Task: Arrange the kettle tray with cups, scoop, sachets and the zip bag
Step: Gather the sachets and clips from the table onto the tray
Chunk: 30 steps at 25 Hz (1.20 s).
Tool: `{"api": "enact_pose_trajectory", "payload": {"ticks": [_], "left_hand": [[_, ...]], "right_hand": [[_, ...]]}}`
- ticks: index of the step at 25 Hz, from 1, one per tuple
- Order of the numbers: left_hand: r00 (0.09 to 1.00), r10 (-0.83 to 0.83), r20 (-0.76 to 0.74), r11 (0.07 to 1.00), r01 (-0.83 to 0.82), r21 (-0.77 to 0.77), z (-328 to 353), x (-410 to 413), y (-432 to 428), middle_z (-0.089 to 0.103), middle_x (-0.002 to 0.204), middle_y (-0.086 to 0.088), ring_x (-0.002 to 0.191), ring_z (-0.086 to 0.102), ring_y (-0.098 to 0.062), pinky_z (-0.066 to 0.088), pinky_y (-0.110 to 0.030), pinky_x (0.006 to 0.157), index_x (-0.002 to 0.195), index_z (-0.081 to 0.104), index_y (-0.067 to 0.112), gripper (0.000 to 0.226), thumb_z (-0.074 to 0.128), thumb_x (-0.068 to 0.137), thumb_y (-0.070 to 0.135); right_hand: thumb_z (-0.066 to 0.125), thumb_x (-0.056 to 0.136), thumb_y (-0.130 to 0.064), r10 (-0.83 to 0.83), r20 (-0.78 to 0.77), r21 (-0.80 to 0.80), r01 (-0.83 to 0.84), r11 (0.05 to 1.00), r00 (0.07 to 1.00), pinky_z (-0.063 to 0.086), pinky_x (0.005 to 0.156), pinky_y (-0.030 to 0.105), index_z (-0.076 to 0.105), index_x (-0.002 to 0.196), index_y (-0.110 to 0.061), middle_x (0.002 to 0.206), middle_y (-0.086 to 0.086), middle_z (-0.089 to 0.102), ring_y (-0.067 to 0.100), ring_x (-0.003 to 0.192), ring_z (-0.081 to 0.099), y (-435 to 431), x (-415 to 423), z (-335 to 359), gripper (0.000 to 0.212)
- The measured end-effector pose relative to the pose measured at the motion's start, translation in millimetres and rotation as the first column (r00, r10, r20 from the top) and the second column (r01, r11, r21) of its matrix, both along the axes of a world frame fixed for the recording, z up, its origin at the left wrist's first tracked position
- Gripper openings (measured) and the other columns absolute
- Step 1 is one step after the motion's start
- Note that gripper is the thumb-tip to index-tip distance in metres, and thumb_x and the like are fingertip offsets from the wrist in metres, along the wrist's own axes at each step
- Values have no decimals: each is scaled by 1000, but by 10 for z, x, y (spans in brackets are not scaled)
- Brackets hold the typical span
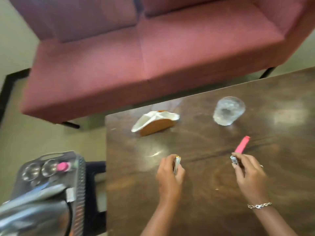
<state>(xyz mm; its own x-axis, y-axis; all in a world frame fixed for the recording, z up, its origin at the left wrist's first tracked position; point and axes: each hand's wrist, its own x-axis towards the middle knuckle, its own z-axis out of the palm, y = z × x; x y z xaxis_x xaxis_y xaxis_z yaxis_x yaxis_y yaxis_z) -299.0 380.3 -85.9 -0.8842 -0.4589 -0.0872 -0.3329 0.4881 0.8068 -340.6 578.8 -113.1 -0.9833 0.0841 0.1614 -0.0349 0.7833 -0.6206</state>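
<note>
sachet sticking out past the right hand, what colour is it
Bright pink; the sachet shows best in the head view.

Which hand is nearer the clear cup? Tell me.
Right. The right hand sits on the near side of the cup, slightly to its right; the left hand is farther off, well to its left.
</note>
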Motion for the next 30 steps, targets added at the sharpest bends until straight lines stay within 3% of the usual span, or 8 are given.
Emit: {"api": "enact_pose_trajectory", "payload": {"ticks": [4, 7, 9, 11, 15, 18, 27, 30], "left_hand": [[970, 232, -72, 960, -240, -141, 78, 567, -1046, 54, 82, 0, 74, 48, 3, 36, -1, 66, 95, 63, 12, 16, 56, 81, 10], [907, 405, -119, 865, -422, -271, 51, 996, -1859, 58, 86, -11, 77, 53, -10, 39, -16, 72, 96, 63, 5, 20, 50, 83, 14], [854, 514, -78, 799, -510, -320, -26, 1224, -2319, 59, 86, -16, 78, 58, -29, 39, -25, 72, 95, 62, 2, 18, 51, 82, 9], [806, 590, 55, 781, -551, -295, -111, 1342, -2637, 61, 92, -17, 84, 60, -35, 43, -31, 75, 98, 61, 1, 15, 53, 86, 4], [745, 507, 433, 857, -381, -347, -339, 1301, -3034, 58, 109, -17, 99, 57, -35, 43, -39, 82, 105, 55, 3, 19, 46, 90, 11], [697, 418, 583, 901, -239, -361, -496, 1170, -3179, 55, 116, -18, 105, 55, -36, 43, -40, 83, 106, 51, 3, 19, 42, 92, 10], [634, 404, 660, 912, -217, -350, -723, 1040, -3296, 53, 122, -17, 109, 55, -34, 45, -39, 86, 112, 51, 2, 23, 41, 92, 3], [667, 459, 587, 888, -358, -287, -630, 1112, -3229, 55, 118, -18, 108, 54, -35, 42, -40, 87, 109, 52, 2, 20, 45, 91, 7]], "right_hand": [[54, 70, -5, 162, 54, -56, -159, 986, 985, 33, 76, 9, 67, 95, -4, 87, 14, 66, 12, 78, 49, -1059, 260, 115, 28], [56, 70, -7, 294, 88, -100, -285, 953, 952, 27, 80, -1, 67, 95, -6, 86, 10, 65, 10, 78, 50, -1784, 397, 206, 27], [63, 72, 0, 363, 103, -130, -349, 928, 926, 29, 79, 0, 66, 96, -8, 85, 6, 63, 10, 78, 50, -2175, 496, 247, 25], [68, 69, 13, 424, 129, -158, -404, 901, 896, 31, 77, 0, 66, 96, -8, 84, 1, 59, 10, 78, 50, -2470, 595, 269, 35], [67, 70, 13, 528, 108, -191, -504, 842, 842, 34, 74, -1, 65, 98, -8, 84, 1, 60, 8, 78, 51, -2911, 785, 282, 35], [68, 69, 14, 540, 116, -215, -509, 833, 834, 35, 74, -2, 65, 99, -5, 86, 0, 62, 7, 79, 52, -3115, 859, 240, 36], [69, 74, 2, 505, 133, -286, -455, 843, 853, 45, 73, 14, 65, 97, -8, 81, 3, 62, 12, 79, 55, -3350, 1004, 250, 26], [71, 72, 3, 496, 220, -338, -412, 846, 840, 46, 70, 11, 65, 93, -13, 78, -2, 62, 11, 83, 56, -3542, 992, 349, 28]]}}
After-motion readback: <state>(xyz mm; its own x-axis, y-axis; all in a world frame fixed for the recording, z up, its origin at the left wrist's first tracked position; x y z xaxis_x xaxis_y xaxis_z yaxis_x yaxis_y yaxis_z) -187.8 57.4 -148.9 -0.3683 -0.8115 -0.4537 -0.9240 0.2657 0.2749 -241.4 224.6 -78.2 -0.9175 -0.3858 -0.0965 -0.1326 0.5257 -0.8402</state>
